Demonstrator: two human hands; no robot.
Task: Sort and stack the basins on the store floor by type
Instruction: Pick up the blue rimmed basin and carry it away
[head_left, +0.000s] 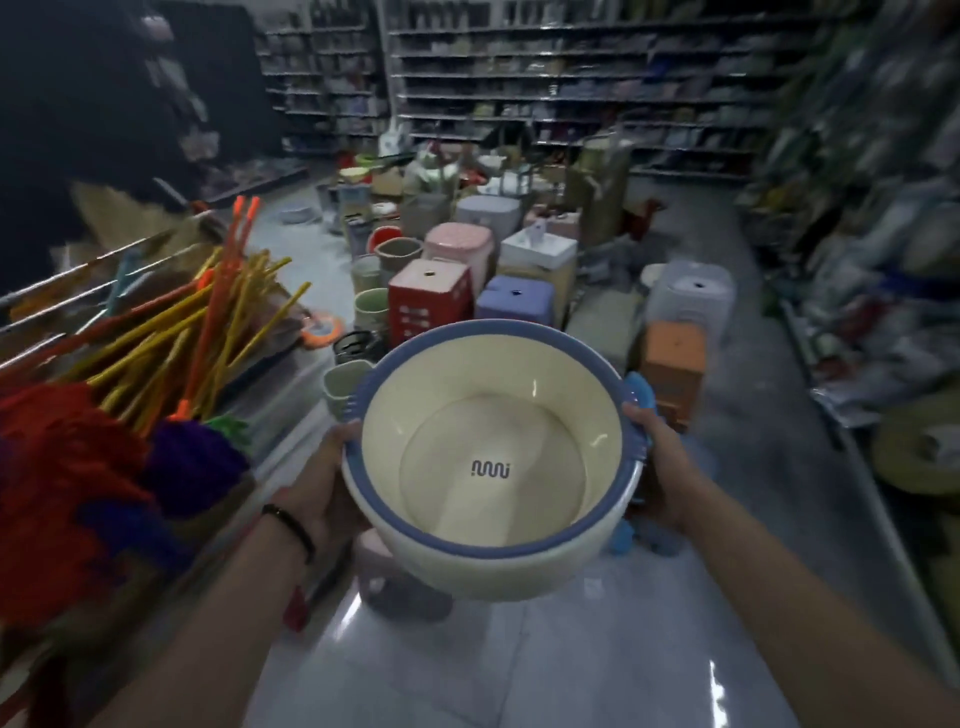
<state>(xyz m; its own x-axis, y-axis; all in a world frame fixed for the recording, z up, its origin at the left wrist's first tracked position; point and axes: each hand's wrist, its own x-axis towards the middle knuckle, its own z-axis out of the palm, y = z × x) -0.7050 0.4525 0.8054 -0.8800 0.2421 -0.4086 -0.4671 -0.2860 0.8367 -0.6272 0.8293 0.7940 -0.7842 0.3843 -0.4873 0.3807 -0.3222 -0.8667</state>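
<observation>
Both of our hands gripped the cream basin (493, 457) by its blue rim: our left hand (317, 488) clasped the left edge, with a dark band (291, 525) round that wrist, and our right hand (657, 467) clasped the right edge just below a small blue handle (640, 397). We held the basin up in front of us, above the pale tiled floor (519, 665), its mouth tilted toward us so that a dark wavy mark (491, 469) on its bottom showed. A second rim line under the blue one suggested another basin nested below it, though we could not tell for sure.

Beneath the basin, on the floor, stood a pinkish-grey plastic item (395, 587), partly hidden. Low at our right, just behind the wrist, lay something blue (623, 538), too blurred for us to name. At our left a rack held mops and brooms with yellow and orange handles (208, 332) and red and purple heads (78, 467). Ahead of us plastic stools crowded the floor: a red one (428, 301), a lilac one (514, 301), a pink one (460, 247) and an orange one (675, 358). Stocked shelves (571, 78) lined the far wall.
</observation>
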